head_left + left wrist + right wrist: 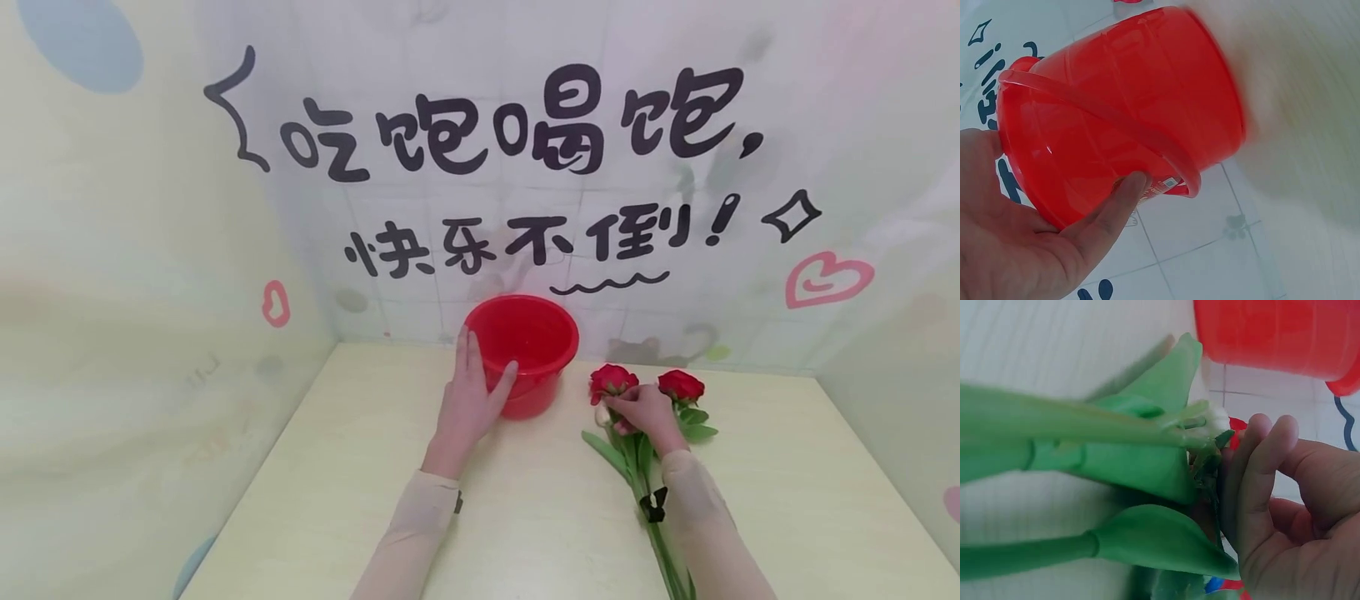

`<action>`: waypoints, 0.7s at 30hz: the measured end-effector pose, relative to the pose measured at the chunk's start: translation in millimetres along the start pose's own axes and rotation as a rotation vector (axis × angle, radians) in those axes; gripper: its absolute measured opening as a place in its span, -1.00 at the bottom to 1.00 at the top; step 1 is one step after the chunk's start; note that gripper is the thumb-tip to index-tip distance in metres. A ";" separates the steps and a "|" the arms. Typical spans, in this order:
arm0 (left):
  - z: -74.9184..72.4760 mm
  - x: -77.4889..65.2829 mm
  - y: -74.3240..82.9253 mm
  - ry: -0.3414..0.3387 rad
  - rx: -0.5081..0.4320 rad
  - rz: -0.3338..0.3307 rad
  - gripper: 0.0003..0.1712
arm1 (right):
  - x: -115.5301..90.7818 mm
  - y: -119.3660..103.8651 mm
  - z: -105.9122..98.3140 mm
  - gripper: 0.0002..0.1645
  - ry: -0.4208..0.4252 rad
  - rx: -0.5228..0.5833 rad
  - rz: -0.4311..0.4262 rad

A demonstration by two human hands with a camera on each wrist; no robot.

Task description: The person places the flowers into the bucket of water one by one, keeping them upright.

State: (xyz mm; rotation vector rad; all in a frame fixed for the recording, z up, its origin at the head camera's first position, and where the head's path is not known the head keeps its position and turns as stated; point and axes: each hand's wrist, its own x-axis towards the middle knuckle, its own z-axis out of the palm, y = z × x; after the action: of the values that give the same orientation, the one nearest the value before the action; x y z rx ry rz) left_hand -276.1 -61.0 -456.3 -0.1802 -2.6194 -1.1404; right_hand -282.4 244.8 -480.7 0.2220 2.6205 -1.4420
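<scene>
A red plastic bucket [532,398] stands near the back wall, its carrying handle [1110,122] hanging down its side. My left hand [472,400] holds it at the near left, fingers along the outer side and thumb [1107,215] on the wall below the rim. To the right lies a bunch of artificial flowers with green stems [660,546]. My right hand [647,412] pinches a red rose [613,382] just under its bloom. A second red rose [681,386] lies to the right of that hand. Green leaves [1141,412] fill much of the right wrist view.
A black clip or tie [654,505] binds the stems. The pale wooden table [525,525] meets printed cloth walls [150,292] at the back and sides. A pale bud [602,415] sits below the pinched rose.
</scene>
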 end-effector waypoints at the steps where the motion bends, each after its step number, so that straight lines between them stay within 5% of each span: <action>1: 0.0 -0.5 -0.1 -0.002 0.004 -0.003 0.27 | 0.0 1.3 -0.5 -0.64 -0.001 0.021 0.009; 8: -0.7 -1.6 0.0 -0.002 0.012 -0.001 0.29 | -1.3 4.2 -10.7 -0.47 0.023 0.138 0.013; 21: -0.8 -0.7 -0.8 -0.012 0.056 0.015 0.26 | 0.3 9.9 -19.0 -0.39 0.055 0.020 0.006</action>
State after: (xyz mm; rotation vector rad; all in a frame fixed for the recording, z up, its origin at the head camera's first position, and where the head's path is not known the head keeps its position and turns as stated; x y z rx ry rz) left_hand -275.5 -62.1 -456.6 -0.1957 -2.6524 -1.0624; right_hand -281.7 266.1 -478.8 0.2749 2.6472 -1.4816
